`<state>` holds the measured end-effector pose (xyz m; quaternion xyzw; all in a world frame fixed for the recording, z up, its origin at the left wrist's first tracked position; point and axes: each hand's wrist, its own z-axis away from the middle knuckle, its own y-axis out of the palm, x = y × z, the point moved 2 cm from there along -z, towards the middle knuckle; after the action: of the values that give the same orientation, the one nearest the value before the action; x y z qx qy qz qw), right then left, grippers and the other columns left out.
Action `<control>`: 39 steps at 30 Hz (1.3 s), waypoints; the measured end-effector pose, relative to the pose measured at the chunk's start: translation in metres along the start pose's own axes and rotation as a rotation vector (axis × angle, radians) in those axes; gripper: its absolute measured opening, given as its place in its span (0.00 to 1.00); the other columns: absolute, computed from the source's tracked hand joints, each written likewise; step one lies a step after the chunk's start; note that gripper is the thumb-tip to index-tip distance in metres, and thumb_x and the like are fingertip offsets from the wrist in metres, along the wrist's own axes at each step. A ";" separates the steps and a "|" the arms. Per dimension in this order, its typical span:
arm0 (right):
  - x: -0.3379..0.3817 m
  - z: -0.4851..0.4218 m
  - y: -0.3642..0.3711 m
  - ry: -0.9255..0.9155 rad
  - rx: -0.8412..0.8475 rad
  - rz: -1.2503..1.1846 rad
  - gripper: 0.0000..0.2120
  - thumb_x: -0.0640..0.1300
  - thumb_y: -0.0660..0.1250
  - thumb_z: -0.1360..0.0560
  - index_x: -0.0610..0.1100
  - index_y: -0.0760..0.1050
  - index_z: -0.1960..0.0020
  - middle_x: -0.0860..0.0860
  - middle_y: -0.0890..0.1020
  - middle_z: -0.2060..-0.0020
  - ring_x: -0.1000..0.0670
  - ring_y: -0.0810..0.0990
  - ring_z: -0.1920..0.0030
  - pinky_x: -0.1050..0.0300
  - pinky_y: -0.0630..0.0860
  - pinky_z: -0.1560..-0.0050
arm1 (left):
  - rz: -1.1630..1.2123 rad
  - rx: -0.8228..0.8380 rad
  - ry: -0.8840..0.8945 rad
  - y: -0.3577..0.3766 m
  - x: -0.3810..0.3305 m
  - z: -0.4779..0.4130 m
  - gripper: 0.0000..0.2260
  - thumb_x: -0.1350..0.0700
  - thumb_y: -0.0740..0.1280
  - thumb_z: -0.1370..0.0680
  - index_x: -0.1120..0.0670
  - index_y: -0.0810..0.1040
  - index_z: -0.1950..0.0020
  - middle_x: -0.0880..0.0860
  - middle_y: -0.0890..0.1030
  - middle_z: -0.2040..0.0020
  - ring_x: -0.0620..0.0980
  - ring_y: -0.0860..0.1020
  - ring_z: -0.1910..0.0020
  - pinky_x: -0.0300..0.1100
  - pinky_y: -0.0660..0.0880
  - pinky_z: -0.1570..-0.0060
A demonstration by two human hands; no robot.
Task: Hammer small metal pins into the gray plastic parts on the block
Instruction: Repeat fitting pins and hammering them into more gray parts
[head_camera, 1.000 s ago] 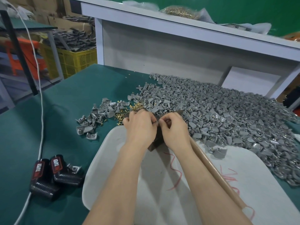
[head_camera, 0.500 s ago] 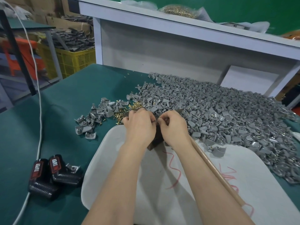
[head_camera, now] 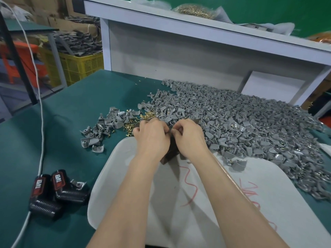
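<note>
Loose gray plastic parts [head_camera: 100, 129] are lying on the bench [head_camera: 53, 122] at nine o'clock of my hands, brass pins [head_camera: 147, 115] at eleven. My left hand [head_camera: 152, 140] and right hand [head_camera: 190, 140] are curling their fingers together over the dark block [head_camera: 170, 154]; what they are pinching I cannot tell. The pins are looking tiny, stiff and slippery, so I am judging a fingertip pinch at the shank best. The main pile [head_camera: 241, 126] is spreading at two o'clock.

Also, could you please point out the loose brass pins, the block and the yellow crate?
loose brass pins [head_camera: 148, 115]: head view, the cluster's middle.
block [head_camera: 170, 154]: head view, its dark near end.
yellow crate [head_camera: 82, 67]: head view, its mesh side wall.
</note>
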<state>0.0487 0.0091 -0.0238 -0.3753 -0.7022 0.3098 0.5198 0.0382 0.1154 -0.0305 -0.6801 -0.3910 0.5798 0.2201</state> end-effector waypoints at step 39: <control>-0.014 0.062 -0.064 -0.128 -0.194 0.230 0.24 0.45 0.63 0.22 0.69 0.63 0.34 0.61 0.81 0.51 0.56 0.77 0.61 0.62 0.73 0.62 | -0.026 -0.052 -0.013 0.002 0.003 -0.003 0.06 0.57 0.66 0.24 0.51 0.81 0.59 0.50 0.79 0.52 0.55 0.69 0.45 0.47 0.57 0.51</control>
<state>-0.0221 -0.0392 0.0059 -0.4812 -0.7129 0.3212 0.3962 0.0419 0.1167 -0.0328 -0.6765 -0.4163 0.5710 0.2074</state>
